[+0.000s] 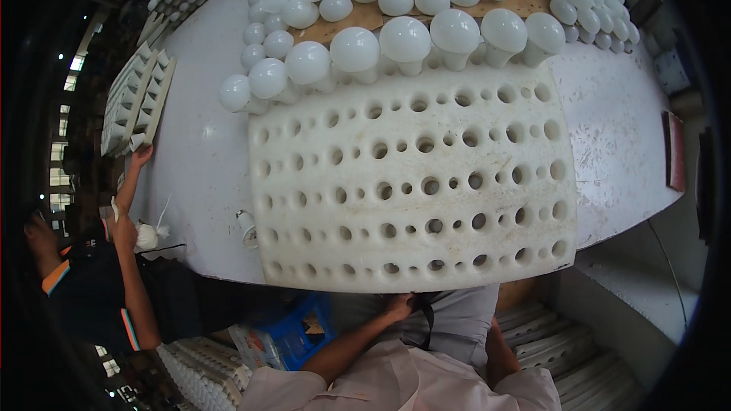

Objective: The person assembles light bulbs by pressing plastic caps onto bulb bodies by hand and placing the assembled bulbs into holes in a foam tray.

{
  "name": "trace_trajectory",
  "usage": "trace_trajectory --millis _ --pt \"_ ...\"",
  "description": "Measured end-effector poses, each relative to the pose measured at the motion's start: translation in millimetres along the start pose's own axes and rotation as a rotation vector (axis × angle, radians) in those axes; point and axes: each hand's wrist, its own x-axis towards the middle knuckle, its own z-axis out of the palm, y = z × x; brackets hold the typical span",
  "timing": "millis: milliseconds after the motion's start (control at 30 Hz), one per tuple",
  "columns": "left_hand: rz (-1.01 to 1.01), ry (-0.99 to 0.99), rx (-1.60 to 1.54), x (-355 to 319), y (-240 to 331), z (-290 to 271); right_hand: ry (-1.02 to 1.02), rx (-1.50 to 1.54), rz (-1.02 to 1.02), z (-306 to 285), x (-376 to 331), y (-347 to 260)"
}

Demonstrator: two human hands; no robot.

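Resting at the lap, lower centre of the frame, the left hand [400, 307] lies by a dark strap [428, 323], its grip impossible to tell, while the right forearm [500, 358] drops at lower right, its hand out of sight. Just beyond, the tray [403, 168] fills the centre, its holes bare up to one row of bulbs [405, 38] along the far edge. Loose bulbs [396, 1] crowd the top.

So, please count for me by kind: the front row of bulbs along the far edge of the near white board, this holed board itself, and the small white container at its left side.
Front-row bulbs: 8
Holed white board: 1
Small white container: 1
Total: 10
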Motion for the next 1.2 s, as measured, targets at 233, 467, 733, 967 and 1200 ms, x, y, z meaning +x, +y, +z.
trace_trajectory --millis 233,467,733,967,1200 --pt "0.109 0.456 -0.054 20.0 3.9 -52.3 -0.232 -0.154 -0.362 -10.3 37.4 -117.4" --pt "0.396 0.875 -0.603 -78.5 24.7 -52.4 0.158 -1.038 -0.903 -72.1 16.3 -167.5" --pt "0.411 1.629 -0.407 -190.5 -6.3 -270.0 -0.416 -0.290 -1.206 2.8 -210.1 -266.9" --pt "-0.012 1.188 -0.010 -97.4 -24.0 -397.5 -0.019 -0.238 -1.498 -13.0 -253.7 -335.1" --pt "0.102 1.177 0.033 -59.2 -7.9 -447.3 0.506 -0.461 -1.761 -16.8 -243.5 -489.7"
